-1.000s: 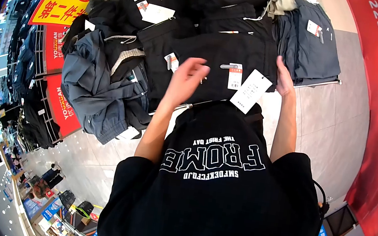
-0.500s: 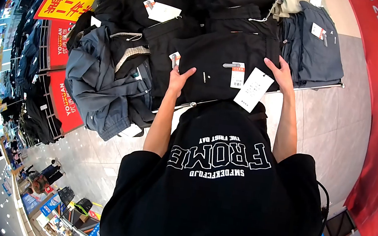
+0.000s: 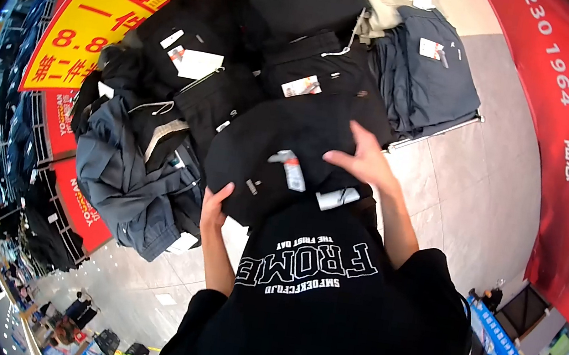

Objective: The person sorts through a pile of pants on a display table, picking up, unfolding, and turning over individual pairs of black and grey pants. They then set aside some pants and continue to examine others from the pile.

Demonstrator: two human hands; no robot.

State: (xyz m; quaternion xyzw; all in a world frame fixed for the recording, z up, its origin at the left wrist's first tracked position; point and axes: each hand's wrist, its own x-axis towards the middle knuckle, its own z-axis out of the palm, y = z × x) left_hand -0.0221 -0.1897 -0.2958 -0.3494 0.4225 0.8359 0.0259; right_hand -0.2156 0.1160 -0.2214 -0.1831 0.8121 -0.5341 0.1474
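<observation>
At the near-left edge of the black folded trousers [image 3: 283, 134], left hand [image 3: 214, 206] is clasping the fabric | right hand [image 3: 364, 161] is lying flat on top, fingers spread, grasping nothing | hang tag [image 3: 292, 171] is dangling between both hands | grey jacket heap [image 3: 123, 174] is sitting left of the left hand | grey folded trousers [image 3: 430, 82] are lying beyond the right hand

Room is tight around the left hand [image 3: 214, 208]: a heap of grey garments [image 3: 127, 171] lies just beside it, and the black trousers [image 3: 275, 140] in its grip overhang the surface edge. Behind them, stacks of tagged black clothing [image 3: 307, 58] close the way. Right of the right hand [image 3: 362, 162], bare floor [image 3: 471, 180] lies open up to the red banner [image 3: 566, 164]. Folded grey trousers [image 3: 426, 81] block the way farther back.
</observation>
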